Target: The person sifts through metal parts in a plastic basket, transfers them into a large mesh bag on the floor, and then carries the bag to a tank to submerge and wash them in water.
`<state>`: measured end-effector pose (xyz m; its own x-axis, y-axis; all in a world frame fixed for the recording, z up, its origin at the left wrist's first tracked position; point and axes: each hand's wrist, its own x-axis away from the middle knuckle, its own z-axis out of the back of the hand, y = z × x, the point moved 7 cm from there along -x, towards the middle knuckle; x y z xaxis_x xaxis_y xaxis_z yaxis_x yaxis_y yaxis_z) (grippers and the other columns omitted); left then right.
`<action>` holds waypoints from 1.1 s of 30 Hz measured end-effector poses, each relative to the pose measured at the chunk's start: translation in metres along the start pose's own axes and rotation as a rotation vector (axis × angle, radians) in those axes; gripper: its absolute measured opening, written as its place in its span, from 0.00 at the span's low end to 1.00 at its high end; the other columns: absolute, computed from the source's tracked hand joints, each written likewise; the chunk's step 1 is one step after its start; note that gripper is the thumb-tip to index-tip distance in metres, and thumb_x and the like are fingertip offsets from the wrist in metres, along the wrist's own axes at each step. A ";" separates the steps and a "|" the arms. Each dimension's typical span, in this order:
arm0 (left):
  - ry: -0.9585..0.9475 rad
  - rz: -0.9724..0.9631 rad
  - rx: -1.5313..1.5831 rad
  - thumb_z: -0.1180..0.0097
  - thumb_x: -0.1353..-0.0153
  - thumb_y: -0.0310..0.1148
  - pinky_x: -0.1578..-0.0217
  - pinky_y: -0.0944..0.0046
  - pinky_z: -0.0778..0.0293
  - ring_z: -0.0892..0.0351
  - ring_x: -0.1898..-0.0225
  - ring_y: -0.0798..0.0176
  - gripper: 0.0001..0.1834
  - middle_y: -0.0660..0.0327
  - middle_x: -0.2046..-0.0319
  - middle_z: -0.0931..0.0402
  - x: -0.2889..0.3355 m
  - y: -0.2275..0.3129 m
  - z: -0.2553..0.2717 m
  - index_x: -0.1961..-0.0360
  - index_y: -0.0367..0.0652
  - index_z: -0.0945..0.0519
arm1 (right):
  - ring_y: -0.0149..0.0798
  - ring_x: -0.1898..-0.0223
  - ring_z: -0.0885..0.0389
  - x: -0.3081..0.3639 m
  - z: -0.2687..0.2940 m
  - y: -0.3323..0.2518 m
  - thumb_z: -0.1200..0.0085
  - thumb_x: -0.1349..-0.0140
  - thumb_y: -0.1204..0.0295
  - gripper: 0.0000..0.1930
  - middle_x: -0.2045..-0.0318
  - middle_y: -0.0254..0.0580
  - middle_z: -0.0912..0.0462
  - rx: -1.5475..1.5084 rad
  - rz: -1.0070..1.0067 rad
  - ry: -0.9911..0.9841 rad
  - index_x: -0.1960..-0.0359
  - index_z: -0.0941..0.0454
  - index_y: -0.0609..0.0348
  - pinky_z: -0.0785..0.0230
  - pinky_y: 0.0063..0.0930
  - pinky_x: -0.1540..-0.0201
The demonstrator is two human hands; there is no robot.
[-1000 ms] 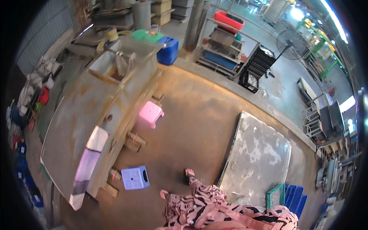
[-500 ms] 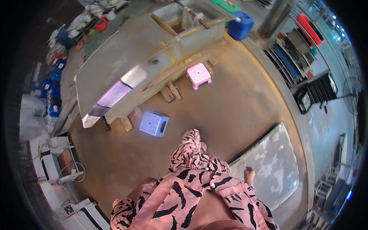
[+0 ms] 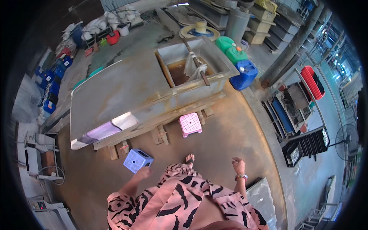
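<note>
My left hand (image 3: 145,172) hangs low in front of me, just right of a blue-purple plastic stool (image 3: 137,160) in the picture. Its fingers are too small and smeared to read, and no object shows in it. Out to the right, my right hand (image 3: 238,165) wears bracelets at the wrist; its fingers are loosely bent and apart, with nothing in them. Ahead of my sandalled foot (image 3: 189,158) stands a pink plastic stool (image 3: 190,124), close to a long grey tank (image 3: 126,92) with a flat top.
An open basin (image 3: 180,73) with brownish liquid and a bar across it forms the tank's far right end. Blue (image 3: 244,74) and green jerrycans (image 3: 234,53) stand beside it. A metal sheet (image 3: 262,199) lies low at my right. Wooden blocks (image 3: 159,135) sit under the tank.
My view has tilted up and moved forward, showing more of the basin and yard. Both hands have swung into clearer view. The metal sheet has slipped toward the lower edge.
</note>
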<state>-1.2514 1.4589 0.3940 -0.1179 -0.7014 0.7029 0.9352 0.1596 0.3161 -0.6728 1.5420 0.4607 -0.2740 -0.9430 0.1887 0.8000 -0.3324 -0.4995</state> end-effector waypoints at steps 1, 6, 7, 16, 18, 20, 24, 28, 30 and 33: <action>-0.132 -0.031 -0.147 0.55 0.41 0.48 0.53 0.54 0.30 0.25 0.54 0.45 0.20 0.49 0.58 0.23 -0.012 0.013 0.005 0.59 0.44 0.21 | 0.50 0.61 0.21 -0.003 -0.004 0.016 0.47 0.52 0.65 0.13 0.68 0.48 0.17 -0.027 -0.090 -0.062 0.64 0.17 0.51 0.32 0.36 0.52; 0.019 -0.028 -0.088 0.57 0.39 0.54 0.41 0.44 0.47 0.40 0.41 0.41 0.31 0.49 0.45 0.32 -0.097 0.223 0.180 0.41 0.45 0.35 | 0.41 0.64 0.18 0.074 0.014 0.285 0.50 0.46 0.67 0.11 0.70 0.46 0.17 0.394 -0.517 -0.175 0.64 0.18 0.52 0.27 0.32 0.60; 0.293 -0.098 -0.070 0.54 0.41 0.55 0.38 0.43 0.53 0.47 0.37 0.40 0.34 0.50 0.41 0.38 -0.101 0.233 0.222 0.39 0.45 0.38 | 0.41 0.63 0.19 0.082 -0.006 0.285 0.51 0.46 0.66 0.12 0.69 0.46 0.18 0.257 -0.657 -0.271 0.63 0.19 0.52 0.27 0.32 0.60; 0.800 -0.180 0.224 0.48 0.47 0.55 0.41 0.45 0.47 0.47 0.38 0.41 0.34 0.45 0.44 0.36 -0.186 0.334 0.348 0.45 0.43 0.32 | 0.44 0.58 0.22 -0.167 -0.001 0.153 0.54 0.41 0.63 0.19 0.57 0.49 0.24 0.023 -0.413 -0.554 0.48 0.34 0.52 0.29 0.34 0.57; 0.349 -0.009 0.573 0.49 0.49 0.35 0.61 0.48 0.28 0.24 0.62 0.39 0.20 0.46 0.67 0.22 -0.204 0.356 0.320 0.54 0.40 0.27 | 0.44 0.57 0.22 -0.280 -0.005 0.110 0.55 0.40 0.62 0.21 0.54 0.50 0.26 -0.009 -0.224 -0.646 0.45 0.37 0.52 0.29 0.34 0.56; 0.409 -0.039 0.271 0.48 0.50 0.36 0.69 0.48 0.25 0.22 0.72 0.45 0.13 0.45 0.76 0.23 -0.283 0.390 0.275 0.77 0.35 0.21 | 0.45 0.56 0.23 -0.394 0.017 0.069 0.56 0.39 0.62 0.23 0.52 0.50 0.27 -0.092 -0.156 -0.676 0.42 0.41 0.53 0.30 0.35 0.55; 0.534 0.003 0.335 0.49 0.52 0.32 0.67 0.47 0.25 0.21 0.68 0.43 0.12 0.44 0.73 0.22 -0.283 0.432 0.249 0.75 0.34 0.19 | 0.46 0.53 0.24 -0.535 0.034 -0.071 0.57 0.36 0.60 0.28 0.46 0.51 0.30 -0.213 -0.021 -0.776 0.36 0.47 0.53 0.31 0.35 0.54; 0.677 0.222 0.431 0.49 0.51 0.32 0.56 0.52 0.28 0.26 0.54 0.49 0.12 0.47 0.59 0.24 -0.267 0.445 0.245 0.68 0.38 0.20 | 0.45 0.51 0.29 -0.579 0.032 -0.258 0.62 0.33 0.57 0.30 0.47 0.54 0.30 -0.182 0.668 -0.735 0.33 0.51 0.56 0.41 0.35 0.45; 0.616 0.471 0.430 0.50 0.49 0.32 0.50 0.52 0.32 0.33 0.46 0.51 0.12 0.50 0.52 0.28 -0.261 0.433 0.232 0.65 0.40 0.20 | 0.49 0.43 0.37 -0.589 0.007 -0.328 0.62 0.33 0.56 0.30 0.40 0.55 0.39 -0.043 0.960 -0.645 0.33 0.53 0.48 0.51 0.44 0.40; 0.606 0.704 0.687 0.51 0.48 0.31 0.51 0.49 0.32 0.30 0.47 0.51 0.12 0.50 0.53 0.26 -0.206 0.417 0.221 0.65 0.40 0.20 | 0.51 0.39 0.42 -0.596 -0.053 -0.404 0.57 0.36 0.56 0.26 0.38 0.52 0.40 0.351 1.323 -0.541 0.36 0.42 0.41 0.54 0.50 0.38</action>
<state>-0.9109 1.8233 0.5220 0.7111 -0.4957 0.4986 0.3295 0.8614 0.3865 -0.8611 2.2374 0.5056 0.9096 -0.4048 0.0938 0.4111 0.8437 -0.3451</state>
